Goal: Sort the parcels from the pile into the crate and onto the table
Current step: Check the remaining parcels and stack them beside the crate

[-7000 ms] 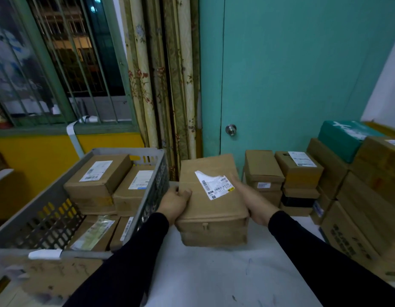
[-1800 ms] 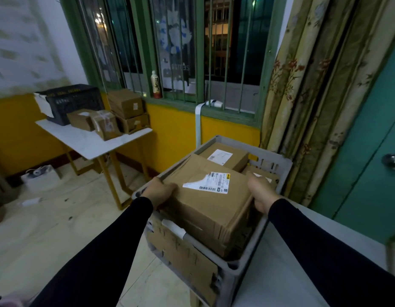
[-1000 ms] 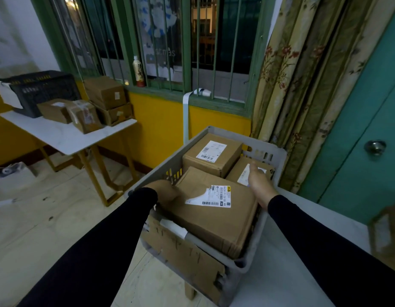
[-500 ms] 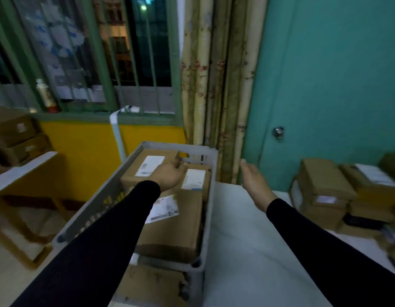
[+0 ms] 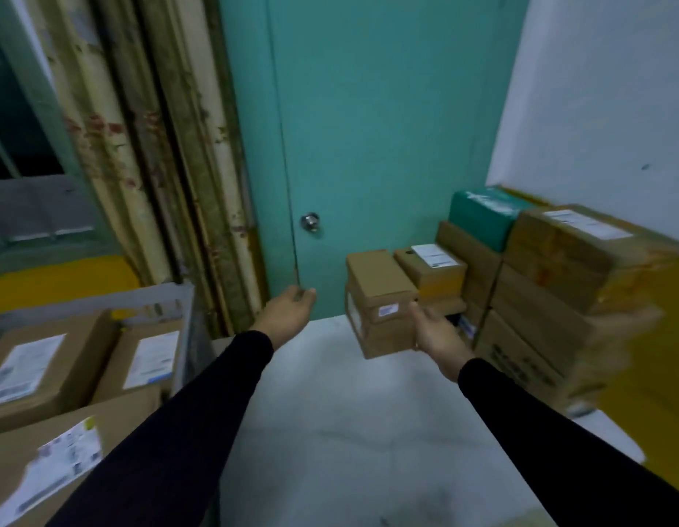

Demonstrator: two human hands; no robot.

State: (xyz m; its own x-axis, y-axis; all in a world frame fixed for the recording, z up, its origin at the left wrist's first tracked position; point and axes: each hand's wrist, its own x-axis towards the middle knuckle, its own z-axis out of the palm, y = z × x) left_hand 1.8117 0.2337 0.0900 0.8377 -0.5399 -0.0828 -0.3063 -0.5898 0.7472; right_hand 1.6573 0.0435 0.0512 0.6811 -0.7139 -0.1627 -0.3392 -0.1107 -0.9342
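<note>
A pile of brown cardboard parcels (image 5: 558,283) is stacked at the right of the white table (image 5: 330,431), with a teal parcel (image 5: 482,216) on top at the back. The nearest stack, two small brown boxes (image 5: 380,302), stands at the pile's left edge. My right hand (image 5: 435,332) is stretched out with relaxed fingers just in front of that stack and holds nothing. My left hand (image 5: 290,308) hovers over the table left of the stack, also empty with loose fingers. The grey crate (image 5: 170,298) at the left holds several labelled parcels (image 5: 45,367).
A teal door (image 5: 368,146) with a round metal knob (image 5: 310,221) stands behind the table. Patterned curtains (image 5: 159,165) hang left of it, beside a barred window. A white wall rises behind the pile at the right.
The parcel I carried now lies in the crate and both hands have let go. My view has swung right from the crate to the pile, and both hands have moved toward the small brown stack.
</note>
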